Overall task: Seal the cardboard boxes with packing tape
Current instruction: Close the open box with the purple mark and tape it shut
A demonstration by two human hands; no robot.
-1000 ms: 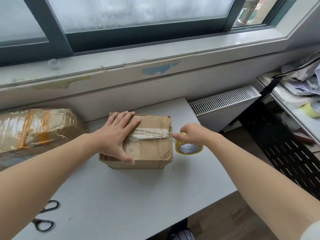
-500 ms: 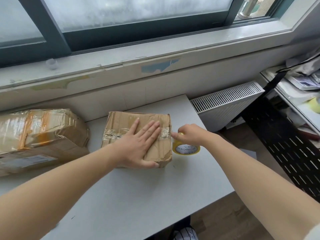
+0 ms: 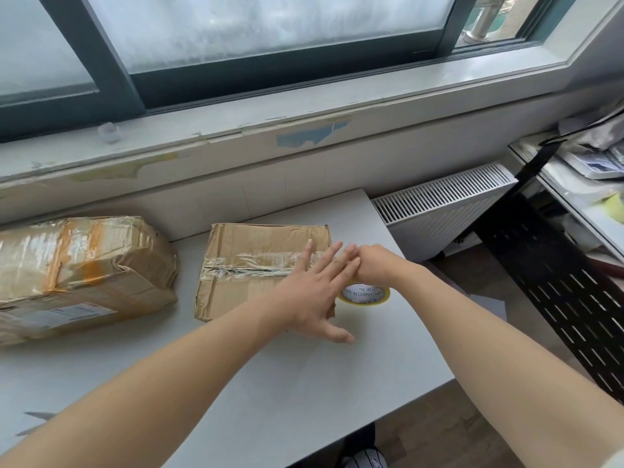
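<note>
my left hand [image 3: 314,292] lies flat, fingers straight, on the right end of the small brown cardboard box [image 3: 263,241], pressing down the clear tape strip [image 3: 250,261] along its top seam. my right hand [image 3: 374,265] curls around the yellow-cored roll of clear packing tape [image 3: 366,295] just off the box's right side. i'd pull the tape taut down that side while the palm smooths wrinkles toward the edge. the box is closed, contents hidden; so is the bigger tape-wrapped cardboard box [image 3: 81,268] to its left.
</note>
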